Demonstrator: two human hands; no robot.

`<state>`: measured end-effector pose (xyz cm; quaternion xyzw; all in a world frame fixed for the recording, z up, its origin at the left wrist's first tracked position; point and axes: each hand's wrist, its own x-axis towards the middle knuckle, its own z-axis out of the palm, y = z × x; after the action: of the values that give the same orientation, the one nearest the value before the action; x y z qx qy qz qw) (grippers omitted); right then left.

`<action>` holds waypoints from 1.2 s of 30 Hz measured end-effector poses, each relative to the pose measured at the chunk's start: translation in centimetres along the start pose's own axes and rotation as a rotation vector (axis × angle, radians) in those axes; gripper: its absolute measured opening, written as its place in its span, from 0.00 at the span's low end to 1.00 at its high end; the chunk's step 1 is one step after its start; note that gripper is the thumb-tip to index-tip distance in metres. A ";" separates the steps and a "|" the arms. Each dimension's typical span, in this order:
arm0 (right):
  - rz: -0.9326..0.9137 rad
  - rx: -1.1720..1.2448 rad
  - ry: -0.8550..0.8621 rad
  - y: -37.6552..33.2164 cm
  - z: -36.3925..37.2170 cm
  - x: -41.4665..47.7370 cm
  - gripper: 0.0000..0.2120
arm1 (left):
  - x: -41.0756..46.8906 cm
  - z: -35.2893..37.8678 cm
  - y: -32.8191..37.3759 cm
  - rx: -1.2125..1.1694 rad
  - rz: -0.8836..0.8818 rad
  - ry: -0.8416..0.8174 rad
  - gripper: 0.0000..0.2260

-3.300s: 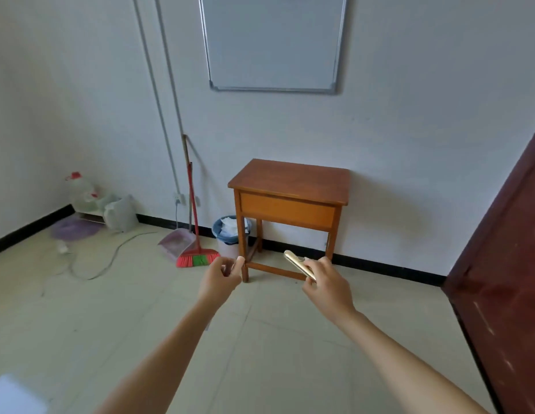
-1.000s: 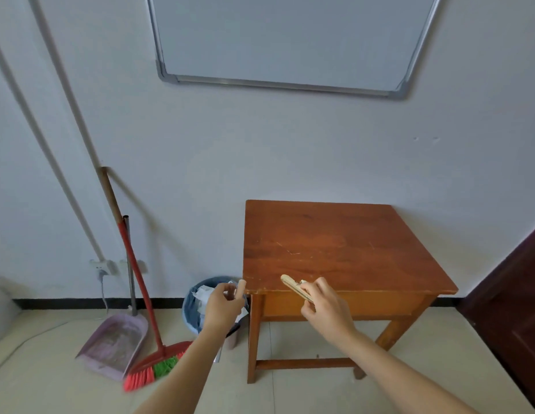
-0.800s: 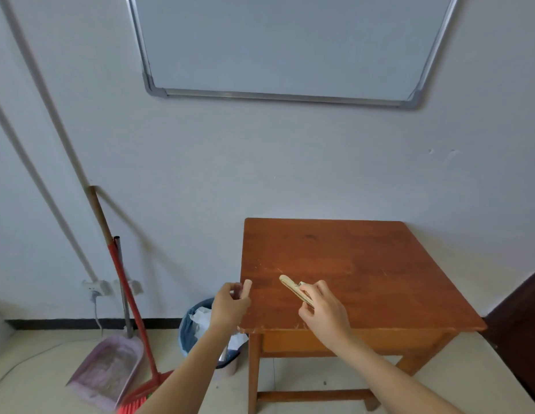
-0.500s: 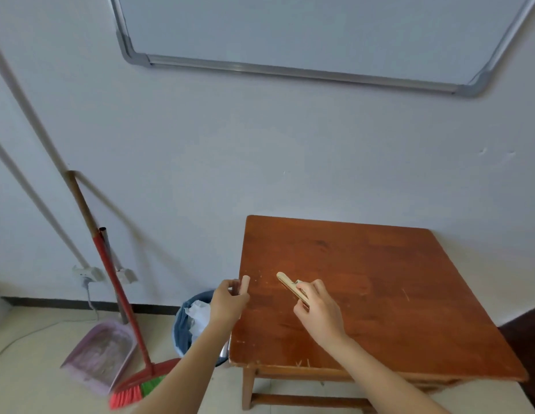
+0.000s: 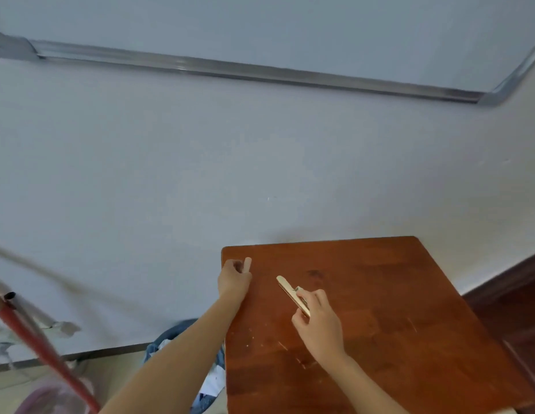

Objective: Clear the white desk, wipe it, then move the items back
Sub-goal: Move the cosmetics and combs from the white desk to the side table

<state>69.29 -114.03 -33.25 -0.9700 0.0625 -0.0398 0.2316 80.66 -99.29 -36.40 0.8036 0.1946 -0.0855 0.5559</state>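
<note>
Right hand (image 5: 318, 322) pinching pale stick (image 5: 290, 292) above brown table (image 5: 394, 324)

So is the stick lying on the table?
No, the right hand holds the stick up over the table.

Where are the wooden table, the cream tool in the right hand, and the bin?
Table (image 5: 394, 309), head view, bare middle of its top.
Tool (image 5: 285, 287), head view, free end beyond the fingers.
Bin (image 5: 173, 333), head view, blue rim left of the table.

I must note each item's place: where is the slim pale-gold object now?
In the head view, the slim pale-gold object is held in the right hand, above the middle of the brown wooden table, right of the closed left hand.
</note>
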 end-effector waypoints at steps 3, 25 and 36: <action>0.039 -0.016 -0.036 0.6 0.2 0.2 0.19 | 1.5 1.2 0.6 0.037 -0.009 0.009 0.15; 0.094 -0.005 -0.084 1.9 3.2 7.0 0.18 | 2.5 1.6 -0.1 0.223 0.190 0.070 0.23; -0.001 -0.085 -0.207 -2.6 6.4 11.6 0.16 | 1.7 0.2 -3.2 0.570 0.295 0.004 0.21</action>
<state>81.68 -110.51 -37.22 -0.9779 0.0396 0.0630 0.1956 80.93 -98.14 -39.83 0.9467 0.0451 -0.0535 0.3144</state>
